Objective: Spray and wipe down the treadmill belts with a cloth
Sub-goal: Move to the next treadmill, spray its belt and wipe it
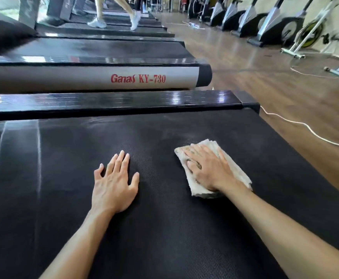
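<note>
While the left hand [114, 184] lies flat on the belt [164, 228], the right hand's [209, 168] spread grip presses the cloth [239, 172] beneath it.

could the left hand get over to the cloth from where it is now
Probably yes. The left hand lies flat on the belt, and only bare belt lies between it and the cloth. The right hand covers most of the cloth, so only its edges are free to take.
</note>
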`<state>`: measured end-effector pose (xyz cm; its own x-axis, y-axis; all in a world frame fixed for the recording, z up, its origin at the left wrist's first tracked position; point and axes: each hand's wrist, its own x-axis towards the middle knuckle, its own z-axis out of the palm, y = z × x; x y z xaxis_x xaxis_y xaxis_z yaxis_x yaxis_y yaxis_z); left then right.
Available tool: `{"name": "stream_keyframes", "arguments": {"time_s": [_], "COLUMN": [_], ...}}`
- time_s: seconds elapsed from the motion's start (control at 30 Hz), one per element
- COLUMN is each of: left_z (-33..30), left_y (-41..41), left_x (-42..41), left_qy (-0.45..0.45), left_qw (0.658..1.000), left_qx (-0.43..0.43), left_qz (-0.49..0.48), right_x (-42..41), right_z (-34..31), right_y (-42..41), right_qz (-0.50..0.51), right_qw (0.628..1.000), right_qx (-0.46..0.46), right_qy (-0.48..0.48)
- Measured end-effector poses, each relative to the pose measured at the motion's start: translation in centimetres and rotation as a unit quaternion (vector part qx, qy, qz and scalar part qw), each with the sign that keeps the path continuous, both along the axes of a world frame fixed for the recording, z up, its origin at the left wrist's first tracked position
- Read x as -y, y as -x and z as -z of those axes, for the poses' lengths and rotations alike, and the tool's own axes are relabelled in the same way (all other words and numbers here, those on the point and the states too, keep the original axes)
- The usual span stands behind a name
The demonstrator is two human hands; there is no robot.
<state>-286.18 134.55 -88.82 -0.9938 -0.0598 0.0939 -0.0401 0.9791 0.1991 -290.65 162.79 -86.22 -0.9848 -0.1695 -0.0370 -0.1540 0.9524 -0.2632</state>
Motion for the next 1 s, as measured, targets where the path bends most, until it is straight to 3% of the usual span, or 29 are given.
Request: {"name": "stream_keyframes", "arguments": {"time_s": [0.1, 0.23, 0.33, 0.47, 0.63, 0.77, 1.0], "left_z": [0.1, 0.2, 0.0, 0.0, 0.0, -0.1, -0.2], "left_y": [0.1, 0.1, 0.2, 0.1, 0.1, 0.0, 0.1], "left_x": [0.0, 0.0, 0.1, 0.1, 0.0, -0.1, 0.0], "left_qy": [-0.003, -0.002, -0.003, -0.003, -0.007, -0.011, -0.013], "left_qw": [1.0, 1.0, 1.0, 1.0, 1.0, 1.0, 1.0], "left_qx": [-0.005, -0.006, -0.003, -0.007, -0.004, -0.008, -0.005], "left_qz": [-0.001, 0.001, 0.005, 0.003, 0.004, 0.003, 0.006], "right_x": [2.3, 8.0, 10.1, 6.4, 1.8, 5.3, 8.8], "right_z": [0.4, 0.7, 0.2, 0.2, 0.5, 0.8, 0.1], "right_y": [4.7, 7.0, 4.0, -1.4, 1.6, 6.6, 0.5], "right_qz": [0.041, 0.017, -0.057, -0.094, -0.013, 0.042, -0.082], "right_qw": [0.998, 0.999, 0.998, 0.995, 1.0, 0.998, 0.996], "right_qx": [0.007, -0.013, -0.023, -0.015, -0.016, -0.016, -0.01], "right_qy": [-0.051, -0.04, -0.014, 0.023, 0.002, -0.051, 0.029]}}
